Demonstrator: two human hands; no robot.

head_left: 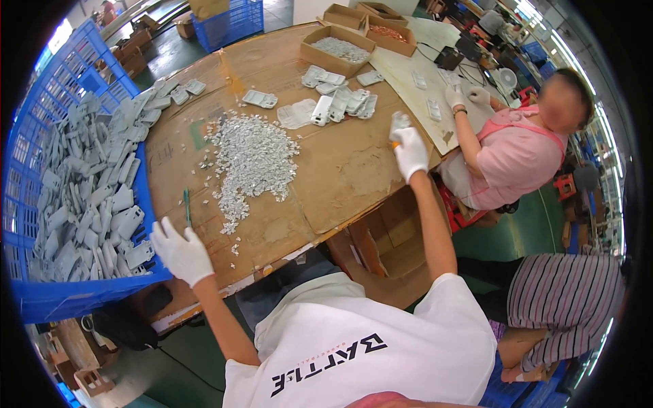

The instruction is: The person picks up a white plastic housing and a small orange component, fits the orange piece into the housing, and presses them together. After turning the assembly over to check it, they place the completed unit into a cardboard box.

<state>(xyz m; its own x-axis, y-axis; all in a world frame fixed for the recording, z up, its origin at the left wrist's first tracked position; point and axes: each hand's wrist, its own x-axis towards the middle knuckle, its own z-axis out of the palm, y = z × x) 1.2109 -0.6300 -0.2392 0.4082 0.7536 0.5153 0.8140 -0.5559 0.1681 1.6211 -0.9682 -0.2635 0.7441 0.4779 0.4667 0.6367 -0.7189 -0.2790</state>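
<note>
1. Nearest, at about 6 o'clock, is the person's white shirt (pixel 354 347), with both bare forearms rising from it toward the table (pixel 340 170).
2. The left hand (pixel 180 251), in a white glove, rests at the table's near edge at about 8 o'clock. Its fingers are spread and loosely open, and it holds nothing. The fingertips lie just beside a thin green tool (pixel 187 207) on the cardboard top.
3. At 9 o'clock, touching the table's left side, stands a blue crate (pixel 41 299) heaped with grey plastic parts (pixel 88 197).
4. The right hand (pixel 411 153), also gloved in white, is raised over the table's right edge at about 1 o'clock. Its fingers are closed around a small grey part (pixel 399 123), with something orange showing just below the part; I cannot tell what it is.
5. In the middle of the table, between the two hands, lies a pile of small silver bits (pixel 252 163).
6. Beyond it, toward 12 o'clock, clear trays (pixel 333 105) lie scattered, and two sit apart to the left (pixel 260 99).
7. Farther still are open cardboard boxes (pixel 338 49), the nearest with silvery pieces inside.
8. At 2 o'clock a co-worker in pink (pixel 510 156) sits at the table's far right side, gloved hands (pixel 466 96) on a pale board.
</note>
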